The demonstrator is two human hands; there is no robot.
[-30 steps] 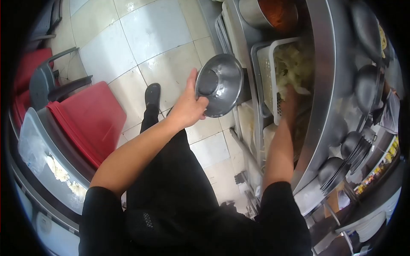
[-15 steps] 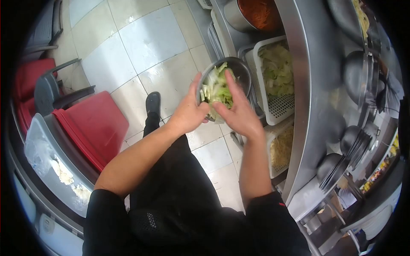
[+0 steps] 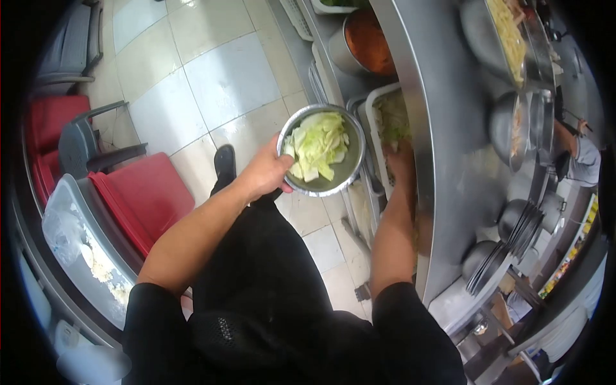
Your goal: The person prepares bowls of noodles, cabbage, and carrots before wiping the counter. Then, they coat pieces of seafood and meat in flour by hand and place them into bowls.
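Note:
My left hand point(image 3: 263, 173) grips the rim of a round steel bowl point(image 3: 342, 178) that holds pale green cabbage pieces point(image 3: 317, 144), level above the tiled floor. My right hand point(image 3: 401, 163) reaches into a white plastic basket point(image 3: 374, 109) of cut cabbage on the shelf under the steel counter point(image 3: 436, 128). The counter edge and basket hide its fingers, so I cannot tell whether it has hold of anything.
A steel pot of shredded orange vegetable point(image 3: 366, 42) stands beyond the basket. Steel bowls point(image 3: 520, 221) and a tray of noodles point(image 3: 507, 25) sit on the counter. Red chairs point(image 3: 144, 192) and a clear lidded box point(image 3: 70, 244) are at left. Another person point(image 3: 581, 160) stands far right.
My right hand dropped cabbage into the bowl, left it and went back into the basket. The bowl, empty a second ago, now holds cabbage and is held level.

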